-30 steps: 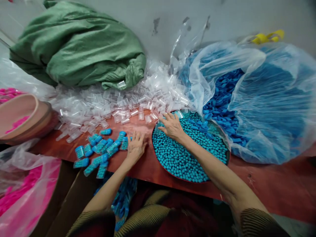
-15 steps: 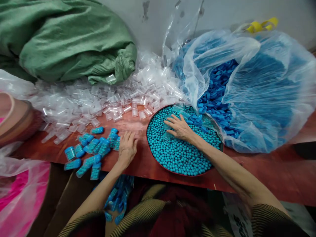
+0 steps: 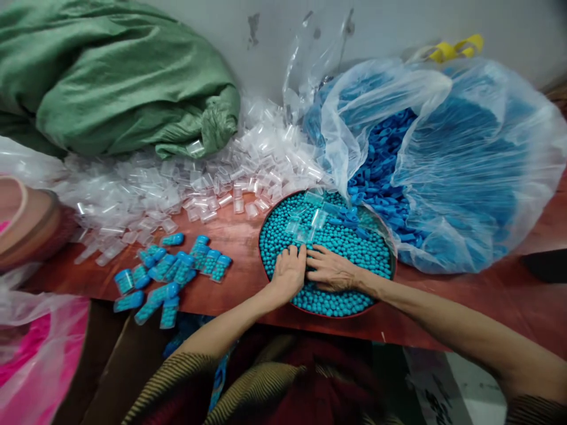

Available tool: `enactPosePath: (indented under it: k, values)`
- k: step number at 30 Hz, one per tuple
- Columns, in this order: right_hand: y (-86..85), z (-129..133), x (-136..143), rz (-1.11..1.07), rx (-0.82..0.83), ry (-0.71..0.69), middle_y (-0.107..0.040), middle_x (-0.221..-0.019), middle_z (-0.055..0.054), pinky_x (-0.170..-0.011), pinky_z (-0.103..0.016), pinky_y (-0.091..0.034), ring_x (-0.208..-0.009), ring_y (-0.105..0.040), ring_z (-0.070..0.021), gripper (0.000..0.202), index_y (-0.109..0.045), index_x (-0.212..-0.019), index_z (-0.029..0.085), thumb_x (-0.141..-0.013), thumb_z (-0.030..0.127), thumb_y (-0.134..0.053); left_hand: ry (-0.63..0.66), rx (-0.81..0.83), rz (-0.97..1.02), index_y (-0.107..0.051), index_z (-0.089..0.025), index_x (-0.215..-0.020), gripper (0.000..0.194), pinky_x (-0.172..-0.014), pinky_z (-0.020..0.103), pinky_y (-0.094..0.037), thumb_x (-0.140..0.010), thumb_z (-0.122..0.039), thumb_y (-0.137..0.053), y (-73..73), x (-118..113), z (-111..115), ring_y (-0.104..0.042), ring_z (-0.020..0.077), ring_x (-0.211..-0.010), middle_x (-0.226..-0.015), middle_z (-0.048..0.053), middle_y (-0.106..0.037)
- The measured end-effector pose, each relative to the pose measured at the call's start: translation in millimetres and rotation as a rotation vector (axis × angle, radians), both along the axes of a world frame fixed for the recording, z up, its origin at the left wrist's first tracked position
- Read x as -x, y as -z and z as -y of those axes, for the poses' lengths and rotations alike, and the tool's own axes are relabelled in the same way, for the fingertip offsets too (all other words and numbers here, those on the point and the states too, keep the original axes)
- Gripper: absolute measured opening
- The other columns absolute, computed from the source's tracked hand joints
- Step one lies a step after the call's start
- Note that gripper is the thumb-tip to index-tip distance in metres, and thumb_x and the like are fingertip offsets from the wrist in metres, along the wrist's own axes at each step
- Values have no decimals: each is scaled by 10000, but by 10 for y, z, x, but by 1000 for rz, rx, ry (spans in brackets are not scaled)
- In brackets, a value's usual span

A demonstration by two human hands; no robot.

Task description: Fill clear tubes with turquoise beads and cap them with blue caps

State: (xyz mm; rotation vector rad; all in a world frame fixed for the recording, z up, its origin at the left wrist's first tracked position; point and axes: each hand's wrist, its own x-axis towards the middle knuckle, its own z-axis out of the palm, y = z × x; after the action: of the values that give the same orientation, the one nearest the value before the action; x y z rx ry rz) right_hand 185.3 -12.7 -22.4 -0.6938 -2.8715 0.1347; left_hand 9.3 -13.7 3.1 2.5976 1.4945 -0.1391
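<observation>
Bowls (image 3: 33, 224), pinkish and stacked, stand far to the left of the round tray (image 3: 336, 316), and a plastic bag of bright pink material (image 3: 48, 348) hangs below them, also well left of the tray. Further right, though behind and left of the tray, lies a bulging green sack (image 3: 133, 82). Transparent containers (image 3: 261, 153) are heaped before and beside it, spreading up to the tray's back edge. Blue-capped bottles (image 3: 181, 268) filled with small turquoise balls lie loosely grouped on the red table (image 3: 487, 295), left of the tray and apart from it.

The person's left hand (image 3: 289, 273) is over the tray's middle, fingers curled down at the turquoise beads (image 3: 336, 302) that fill it. Just beyond the fingertips, a few loose containers (image 3: 316, 219) lie on the beads inside the tray. The right hand (image 3: 333, 270) is close beside the left, fingers together and slightly bent; whether either hand grips anything cannot be told. Blue pieces (image 3: 348, 217) rest on the beads toward the tray's back. Right of the tray, a translucent bag (image 3: 478, 171) gapes open, showing more blue parts (image 3: 385, 159).
</observation>
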Motion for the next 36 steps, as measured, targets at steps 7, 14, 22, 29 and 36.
enactPosePath:
  k: [7, 14, 22, 29, 36]
  values:
    - [-184, 1, -139, -1, -16, 331, -563, -1218, -126, -968, -541, -290, -1184, -435, -316, 265, -641, -1073, 233, -878, 344, -498, -35, -15, 296, -506, -229, -1270, 452, -824, 292, -465, -885, -109, -301, -70, 205, -152, -554, 181, -930, -1063, 77, -564]
    - [-388, -241, 118, -34, -20, 953, -642, -1034, -150, -754, -339, -391, -910, -572, -256, 403, -524, -1243, 134, -909, 341, -436, 264, -124, 178, -528, -270, -1224, 386, -814, 347, -439, -902, -166, -340, -121, 143, -670, -506, 226, -994, -1306, 84, -475]
    - [-162, -445, -75, -344, 151, 957, -652, -927, -89, -754, -318, -463, -822, -601, -208, 312, -547, -1159, 134, -875, 241, -474, 378, -234, 157, -558, -188, -1099, 316, -888, 430, -394, -941, -218, -285, -66, 59, -795, -437, 283, -1132, -1150, 115, -541]
    - [-408, -39, -103, -7, 74, 859, -550, -930, -88, -601, -258, -414, -724, -551, -178, 306, -587, -1094, 187, -911, 182, -342, 375, -23, 264, -543, -144, -1067, 248, -805, 334, -468, -928, -283, -392, -39, -37, -583, -547, 196, -898, -961, 85, -576]
    - [-356, -21, -128, -8, 199, 731, -539, -846, -52, -639, -235, -403, -713, -515, -151, 257, -616, -983, 186, -896, 146, -377, 337, -3, 493, -559, -179, -1062, 290, -940, 389, -434, -835, -358, -583, 14, -145, -416, -487, 238, -1114, -1166, 106, -518]
